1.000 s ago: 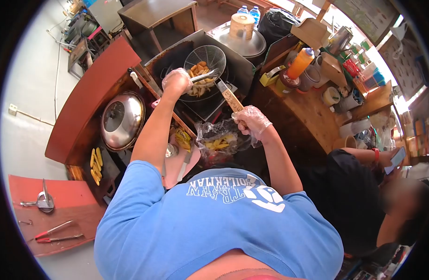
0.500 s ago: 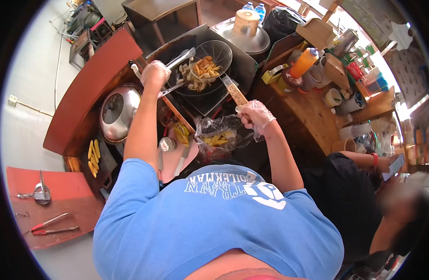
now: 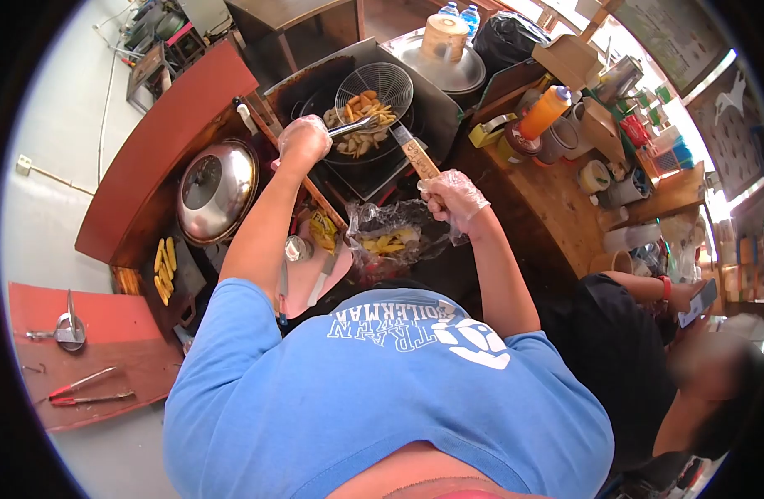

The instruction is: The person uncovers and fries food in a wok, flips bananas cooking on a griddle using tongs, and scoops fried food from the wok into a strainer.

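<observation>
In the head view, my left hand [image 3: 305, 140], in a clear plastic glove, is closed around metal tongs [image 3: 351, 127]. The tongs' tips reach the near edge of a wire strainer [image 3: 382, 76], by the golden fried pieces [image 3: 367, 108] in it. My right hand [image 3: 454, 198], also gloved, grips the strainer's wooden handle [image 3: 417, 156], which has writing on it. Beneath the strainer is a dark wok [image 3: 313, 106] with paler pieces [image 3: 355, 146] visible below the rim. Part of the tongs is hidden behind my left hand.
A plastic bag with yellow pieces [image 3: 386, 243] lies close to my body. Left are a domed metal lid [image 3: 218, 191] and a pink board [image 3: 336, 270]. Right, a wooden counter [image 3: 548, 212] holds an orange bottle [image 3: 544, 113]; a person [image 3: 615, 358] with a phone is nearby.
My left hand has moved right with the tongs, whose arms were spread apart over the wok and now come together at the strainer. My right hand and the strainer have barely moved.
</observation>
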Action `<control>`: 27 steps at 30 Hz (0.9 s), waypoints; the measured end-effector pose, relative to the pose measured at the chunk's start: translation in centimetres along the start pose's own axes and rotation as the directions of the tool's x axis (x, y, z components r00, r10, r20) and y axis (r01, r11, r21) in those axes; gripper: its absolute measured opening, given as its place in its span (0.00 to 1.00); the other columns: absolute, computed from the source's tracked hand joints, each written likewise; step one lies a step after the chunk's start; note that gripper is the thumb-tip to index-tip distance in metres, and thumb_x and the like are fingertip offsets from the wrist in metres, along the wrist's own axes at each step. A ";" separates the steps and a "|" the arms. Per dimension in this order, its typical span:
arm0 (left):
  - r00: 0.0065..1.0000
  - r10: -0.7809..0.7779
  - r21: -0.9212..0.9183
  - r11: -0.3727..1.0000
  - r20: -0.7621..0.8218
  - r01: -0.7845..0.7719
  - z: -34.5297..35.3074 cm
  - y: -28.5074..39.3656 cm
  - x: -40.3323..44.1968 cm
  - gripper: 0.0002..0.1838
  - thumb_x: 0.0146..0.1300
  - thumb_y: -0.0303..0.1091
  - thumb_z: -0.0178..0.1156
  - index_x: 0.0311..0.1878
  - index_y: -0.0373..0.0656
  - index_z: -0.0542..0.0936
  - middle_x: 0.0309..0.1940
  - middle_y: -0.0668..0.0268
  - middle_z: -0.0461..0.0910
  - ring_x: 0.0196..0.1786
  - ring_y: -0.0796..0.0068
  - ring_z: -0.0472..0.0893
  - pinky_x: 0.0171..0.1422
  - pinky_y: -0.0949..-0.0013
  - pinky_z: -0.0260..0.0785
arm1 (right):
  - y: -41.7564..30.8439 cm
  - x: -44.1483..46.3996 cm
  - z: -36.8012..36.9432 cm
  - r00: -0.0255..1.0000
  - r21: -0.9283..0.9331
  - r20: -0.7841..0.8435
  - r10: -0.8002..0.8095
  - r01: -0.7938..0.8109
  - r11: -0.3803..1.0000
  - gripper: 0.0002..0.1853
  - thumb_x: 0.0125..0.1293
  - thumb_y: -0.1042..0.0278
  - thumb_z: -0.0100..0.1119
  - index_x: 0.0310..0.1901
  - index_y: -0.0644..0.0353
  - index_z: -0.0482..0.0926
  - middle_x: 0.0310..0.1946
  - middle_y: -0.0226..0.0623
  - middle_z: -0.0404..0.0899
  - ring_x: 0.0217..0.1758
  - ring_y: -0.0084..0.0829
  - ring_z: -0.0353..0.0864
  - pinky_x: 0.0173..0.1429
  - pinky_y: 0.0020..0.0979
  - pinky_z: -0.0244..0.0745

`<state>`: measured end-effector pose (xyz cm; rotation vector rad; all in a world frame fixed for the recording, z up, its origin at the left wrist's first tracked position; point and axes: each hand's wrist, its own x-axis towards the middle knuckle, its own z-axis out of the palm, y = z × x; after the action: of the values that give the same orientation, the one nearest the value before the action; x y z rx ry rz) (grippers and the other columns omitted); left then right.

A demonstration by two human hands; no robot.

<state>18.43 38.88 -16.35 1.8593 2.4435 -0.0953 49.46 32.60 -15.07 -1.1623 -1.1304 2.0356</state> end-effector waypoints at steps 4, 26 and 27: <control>0.995 -0.043 0.000 0.999 -0.086 0.043 -0.2 -1.1 0.3 0.12 0.57 0.38 0.60 0.41 0.45 0.86 0.42 0.57 0.85 0.48 0.59 0.85 0.52 0.60 0.78 | -0.2 0.5 0.3 1.000 -0.005 -0.026 0.005 -0.005 1.000 0.13 0.61 0.68 0.63 0.23 0.63 0.73 0.15 0.27 0.67 0.14 0.18 0.64 0.17 0.24 0.54; 0.746 0.135 0.386 0.906 -0.652 0.174 -14.0 -23.9 -25.4 0.10 0.61 0.39 0.54 0.42 0.53 0.83 0.53 0.57 0.80 0.57 0.59 0.78 0.65 0.51 0.64 | -1.6 1.1 -0.8 0.989 -0.062 -0.034 -0.141 0.139 0.988 0.05 0.63 0.68 0.56 0.30 0.56 0.75 0.18 0.19 0.66 0.18 0.10 0.62 0.19 0.14 0.57; 0.751 0.179 0.485 0.850 -0.636 0.208 -15.7 -26.5 -29.3 0.11 0.61 0.38 0.55 0.43 0.53 0.83 0.56 0.56 0.79 0.58 0.58 0.77 0.68 0.49 0.62 | -1.8 0.9 -0.5 0.990 -0.085 -0.042 -0.135 0.131 0.988 0.05 0.63 0.69 0.56 0.30 0.57 0.76 0.20 0.19 0.67 0.18 0.10 0.61 0.19 0.14 0.56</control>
<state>0.41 5.14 2.18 2.4409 3.1640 -0.1420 49.53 34.40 -14.08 -1.1369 -1.2437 1.8670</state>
